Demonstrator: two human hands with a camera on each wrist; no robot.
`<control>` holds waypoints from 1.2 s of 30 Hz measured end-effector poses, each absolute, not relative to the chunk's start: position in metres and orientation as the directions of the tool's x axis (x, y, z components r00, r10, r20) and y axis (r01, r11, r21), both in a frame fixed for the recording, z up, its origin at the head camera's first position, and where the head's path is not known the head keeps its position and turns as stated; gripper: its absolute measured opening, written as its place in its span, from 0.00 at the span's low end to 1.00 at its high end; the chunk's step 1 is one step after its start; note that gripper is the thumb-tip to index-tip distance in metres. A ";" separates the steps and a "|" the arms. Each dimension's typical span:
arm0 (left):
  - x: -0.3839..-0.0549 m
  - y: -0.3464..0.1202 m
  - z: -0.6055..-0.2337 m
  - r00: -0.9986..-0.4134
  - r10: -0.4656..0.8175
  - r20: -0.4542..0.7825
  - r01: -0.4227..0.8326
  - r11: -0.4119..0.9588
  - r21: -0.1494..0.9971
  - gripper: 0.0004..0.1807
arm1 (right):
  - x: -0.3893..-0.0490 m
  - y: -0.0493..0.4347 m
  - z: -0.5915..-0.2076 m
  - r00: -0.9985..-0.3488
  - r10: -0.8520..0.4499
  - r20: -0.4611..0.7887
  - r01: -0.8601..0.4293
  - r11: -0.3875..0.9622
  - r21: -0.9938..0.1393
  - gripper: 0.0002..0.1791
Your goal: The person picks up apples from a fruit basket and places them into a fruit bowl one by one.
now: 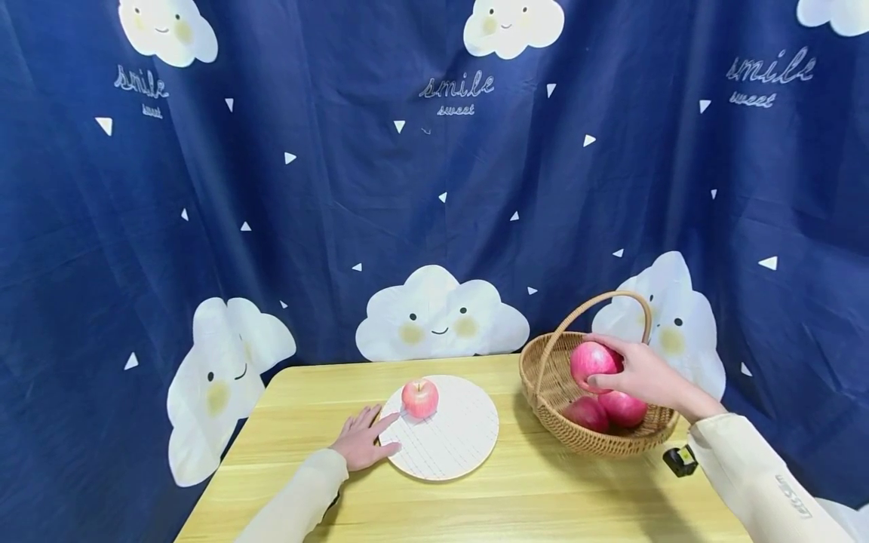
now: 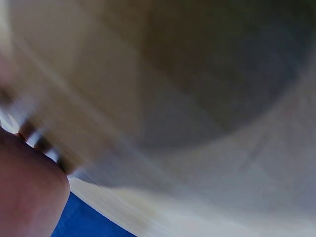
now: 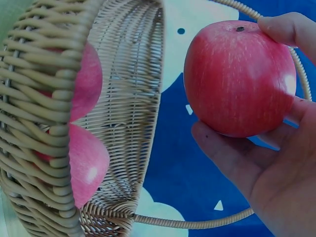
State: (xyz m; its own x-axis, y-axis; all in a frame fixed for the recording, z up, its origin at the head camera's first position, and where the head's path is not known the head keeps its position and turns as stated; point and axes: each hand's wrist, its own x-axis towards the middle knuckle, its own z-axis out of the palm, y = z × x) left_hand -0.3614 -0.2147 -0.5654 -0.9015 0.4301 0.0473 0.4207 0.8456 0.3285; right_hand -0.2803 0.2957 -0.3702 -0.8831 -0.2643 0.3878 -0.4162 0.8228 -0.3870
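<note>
My right hand (image 1: 641, 371) grips a red apple (image 3: 239, 79) between thumb and fingers, raised above the wicker basket (image 1: 591, 445). Two more apples lie inside the basket; one of them (image 1: 623, 408) is right below the held one. On the left, my left hand (image 1: 361, 441) rests with spread fingers at the left edge of a round white plate (image 1: 448, 452). A single apple (image 1: 420, 398) sits on the plate's upper left part, near those fingertips. The left wrist view is blurred and shows only part of that hand.
The basket's arched handle (image 1: 597, 299) rises over the basket's far side. Plate and basket stand on a light wooden table (image 1: 516, 505). A small black object (image 1: 680, 460) sits at the right wrist. Behind the table hangs a blue curtain (image 1: 339, 188) with clouds.
</note>
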 end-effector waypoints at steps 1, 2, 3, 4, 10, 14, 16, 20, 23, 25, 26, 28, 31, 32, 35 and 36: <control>-0.361 -0.214 -0.565 -0.900 0.434 0.047 0.423 0.842 0.335 0.41 | -0.279 0.295 -0.369 -0.882 -0.268 0.388 -0.418 0.824 -0.382 0.38; -0.361 -0.213 -0.565 -0.898 0.438 0.051 0.428 0.836 0.344 0.40 | -0.277 0.295 -0.369 -0.884 -0.266 0.386 -0.415 0.825 -0.383 0.39; -0.361 -0.212 -0.565 -0.897 0.440 0.052 0.429 0.833 0.349 0.40 | -0.276 0.294 -0.368 -0.885 -0.264 0.385 -0.413 0.826 -0.384 0.39; -0.361 -0.212 -0.565 -0.895 0.442 0.054 0.432 0.832 0.349 0.40 | -0.275 0.293 -0.367 -0.886 -0.263 0.382 -0.411 0.827 -0.385 0.38; -0.366 -0.214 -0.573 -0.903 0.424 0.067 0.422 0.847 0.322 0.40 | -0.267 0.286 -0.365 -0.878 -0.276 0.391 -0.413 0.850 -0.327 0.36; -0.368 -0.214 -0.573 -0.899 0.434 0.055 0.427 0.841 0.333 0.40 | -0.261 0.281 -0.364 -0.876 -0.285 0.390 -0.418 0.851 -0.318 0.36; -0.367 -0.213 -0.572 -0.897 0.439 0.050 0.428 0.836 0.343 0.40 | -0.259 0.278 -0.363 -0.876 -0.291 0.384 -0.424 0.844 -0.329 0.36; -0.366 -0.214 -0.572 -0.900 0.434 0.053 0.425 0.842 0.332 0.40 | -0.256 0.269 -0.361 -0.867 -0.326 0.376 -0.458 0.818 -0.348 0.36; -0.367 -0.217 -0.574 -0.904 0.424 0.047 0.417 0.855 0.308 0.41 | -0.255 0.262 -0.359 -0.856 -0.356 0.376 -0.487 0.801 -0.349 0.36; -0.369 -0.218 -0.575 -0.904 0.426 0.045 0.418 0.856 0.305 0.41 | -0.255 0.258 -0.357 -0.850 -0.369 0.376 -0.500 0.790 -0.355 0.36; -0.370 -0.217 -0.575 -0.903 0.428 0.046 0.420 0.853 0.310 0.41 | -0.254 0.257 -0.357 -0.850 -0.372 0.373 -0.502 0.788 -0.358 0.36; -0.373 -0.216 -0.574 -0.898 0.437 0.053 0.430 0.843 0.324 0.41 | -0.253 0.254 -0.355 -0.844 -0.383 0.376 -0.514 0.779 -0.360 0.36; -0.373 -0.215 -0.574 -0.897 0.437 0.058 0.430 0.839 0.333 0.42 | -0.252 0.248 -0.354 -0.833 -0.406 0.375 -0.536 0.759 -0.369 0.36; -0.373 -0.215 -0.574 -0.899 0.434 0.057 0.427 0.842 0.330 0.42 | -0.252 0.245 -0.354 -0.831 -0.413 0.372 -0.541 0.753 -0.373 0.35; -0.372 -0.217 -0.575 -0.903 0.426 0.047 0.418 0.851 0.319 0.42 | -0.252 0.237 -0.356 -0.825 -0.430 0.367 -0.555 0.739 -0.382 0.35; -0.371 -0.217 -0.575 -0.903 0.428 0.047 0.419 0.849 0.321 0.42 | -0.253 0.235 -0.357 -0.823 -0.432 0.370 -0.558 0.736 -0.382 0.35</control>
